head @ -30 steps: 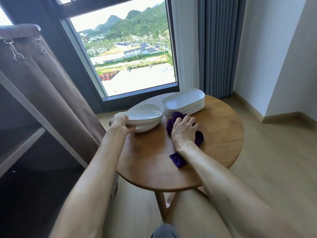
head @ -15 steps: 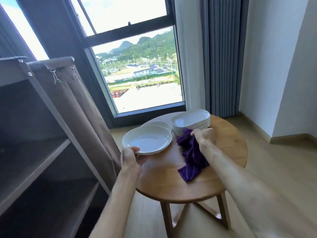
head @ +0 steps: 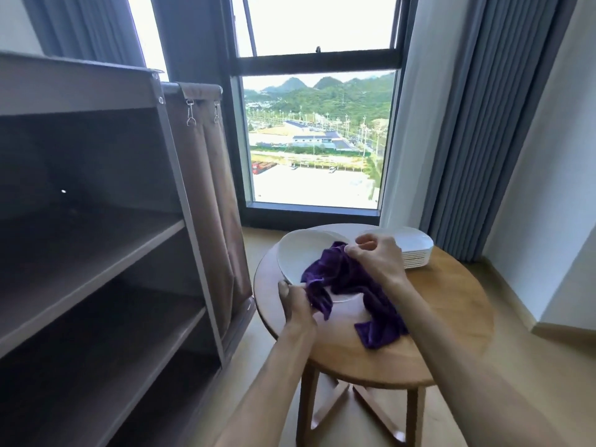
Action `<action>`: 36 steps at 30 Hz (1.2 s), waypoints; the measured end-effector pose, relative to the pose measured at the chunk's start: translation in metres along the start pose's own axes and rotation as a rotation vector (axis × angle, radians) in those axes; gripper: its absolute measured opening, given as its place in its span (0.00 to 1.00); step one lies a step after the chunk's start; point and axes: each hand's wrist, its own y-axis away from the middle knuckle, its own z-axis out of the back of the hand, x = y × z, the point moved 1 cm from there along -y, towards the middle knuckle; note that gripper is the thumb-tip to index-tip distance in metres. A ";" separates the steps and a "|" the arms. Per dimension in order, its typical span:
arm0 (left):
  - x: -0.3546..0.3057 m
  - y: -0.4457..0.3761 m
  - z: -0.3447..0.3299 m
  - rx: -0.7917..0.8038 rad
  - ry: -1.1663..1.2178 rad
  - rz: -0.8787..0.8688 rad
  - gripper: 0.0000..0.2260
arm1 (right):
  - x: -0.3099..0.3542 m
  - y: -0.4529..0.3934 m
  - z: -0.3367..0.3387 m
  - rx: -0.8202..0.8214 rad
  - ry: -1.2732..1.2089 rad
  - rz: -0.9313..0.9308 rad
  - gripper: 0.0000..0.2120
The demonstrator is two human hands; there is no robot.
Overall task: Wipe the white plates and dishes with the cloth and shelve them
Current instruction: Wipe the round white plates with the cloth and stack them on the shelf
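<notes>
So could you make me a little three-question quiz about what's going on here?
1. True or false: the cloth is green.
2. Which hand grips the plate rim: left or right?
3. Where is the plate stack? A) on the shelf B) on the table C) on the floor

Key: 1 false, it is purple; 2 left; 3 B.

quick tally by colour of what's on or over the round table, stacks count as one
white: 2, the plate in the left hand and the stack of dishes
purple: 1, the cloth in the right hand
total: 3
</notes>
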 end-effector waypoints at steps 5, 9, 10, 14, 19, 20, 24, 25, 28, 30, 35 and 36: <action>0.006 0.010 0.005 0.090 0.144 -0.045 0.23 | -0.037 0.016 -0.017 0.040 -0.039 -0.094 0.46; 0.008 0.023 0.007 0.169 0.044 -0.081 0.29 | -0.056 0.012 -0.031 0.008 -0.322 -0.172 0.45; 0.008 0.025 0.008 0.182 0.004 -0.084 0.30 | -0.059 0.010 -0.033 0.002 -0.431 -0.223 0.39; -0.007 0.025 0.014 0.235 -0.153 -0.096 0.32 | -0.076 0.011 -0.036 -0.028 -0.796 -0.498 0.20; -0.050 0.002 0.017 0.383 -0.297 -0.103 0.34 | -0.068 0.015 -0.030 -0.095 -0.856 -0.352 0.11; -0.054 0.000 0.016 0.386 -0.291 -0.094 0.34 | -0.062 0.012 -0.032 -0.136 -0.905 -0.340 0.11; -0.034 0.011 0.008 0.245 -0.139 -0.189 0.28 | -0.040 0.007 -0.049 -0.191 -1.047 -0.435 0.12; -0.025 0.016 0.004 0.190 -0.106 -0.216 0.28 | -0.036 0.011 -0.054 -0.168 -1.062 -0.469 0.11; -0.014 0.023 -0.005 0.023 -0.018 -0.256 0.28 | -0.037 0.030 -0.065 0.040 -1.104 -0.580 0.06; -0.015 0.023 -0.008 -0.034 -0.041 -0.288 0.25 | -0.037 0.042 -0.068 0.145 -1.161 -0.583 0.11; -0.010 0.032 -0.006 0.067 -0.214 -0.375 0.24 | -0.036 0.045 -0.083 0.090 -1.194 -0.651 0.12; -0.013 0.032 -0.004 0.105 -0.247 -0.396 0.25 | -0.037 0.043 -0.080 0.076 -1.170 -0.632 0.11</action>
